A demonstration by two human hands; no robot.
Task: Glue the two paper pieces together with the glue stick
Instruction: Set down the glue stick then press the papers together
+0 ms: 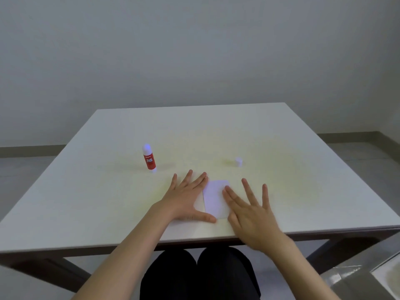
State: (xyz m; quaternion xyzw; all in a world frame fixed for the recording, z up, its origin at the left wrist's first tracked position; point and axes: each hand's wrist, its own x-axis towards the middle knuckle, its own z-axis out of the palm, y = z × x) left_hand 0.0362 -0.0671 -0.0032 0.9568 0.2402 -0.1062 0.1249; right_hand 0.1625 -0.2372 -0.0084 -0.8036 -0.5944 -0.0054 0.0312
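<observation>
Two flat, spread hands press on the white paper pieces (216, 199) near the table's (303, 137) front edge: the left hand (186, 198) holds nothing, palm down on their left side, while the right hand (249, 211), blurred, lays open fingers on the right side. Back toward the left stands the uncapped glue stick (149, 158), its cap (238, 161) well apart to the right. Uneven pressing could slide the top sheet askew on wet glue, and that exposed stick may dry out.

Red-labelled glue stick (149, 158); white paper (216, 199); white table (216, 131).
</observation>
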